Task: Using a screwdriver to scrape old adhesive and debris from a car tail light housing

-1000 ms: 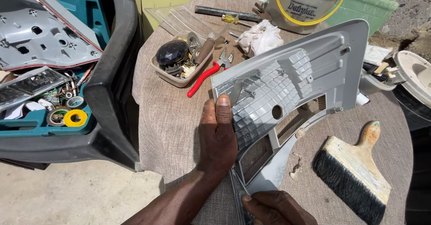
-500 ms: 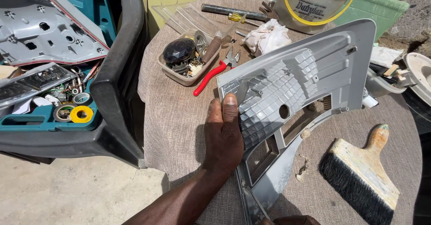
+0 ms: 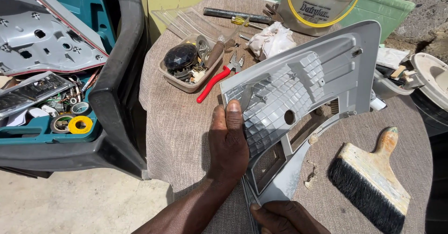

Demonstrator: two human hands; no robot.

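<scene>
A large grey plastic panel (image 3: 303, 89) with a gridded back, a round hole and rectangular cut-outs is held tilted above a round cloth-covered table (image 3: 177, 136). My left hand (image 3: 227, 143) grips the panel's left edge, thumb lying on the grid. My right hand (image 3: 284, 216) holds the panel's bottom corner at the lower edge of the view; only part of that hand shows. A wide paint brush (image 3: 371, 180) with black bristles lies on the cloth to the right of the panel.
Behind the panel lie red-handled pliers (image 3: 215, 81), a small tray of parts (image 3: 189, 66), a crumpled white rag (image 3: 270, 40), a metal bar (image 3: 231, 14) and a white bucket (image 3: 317, 5). A dark chair frame (image 3: 119, 98) and teal toolbox (image 3: 56, 122) stand left.
The view has shifted slightly; the panel sits a little further right and lower. My left hand keeps its grip, and my right hand has come back into view at the bottom.
</scene>
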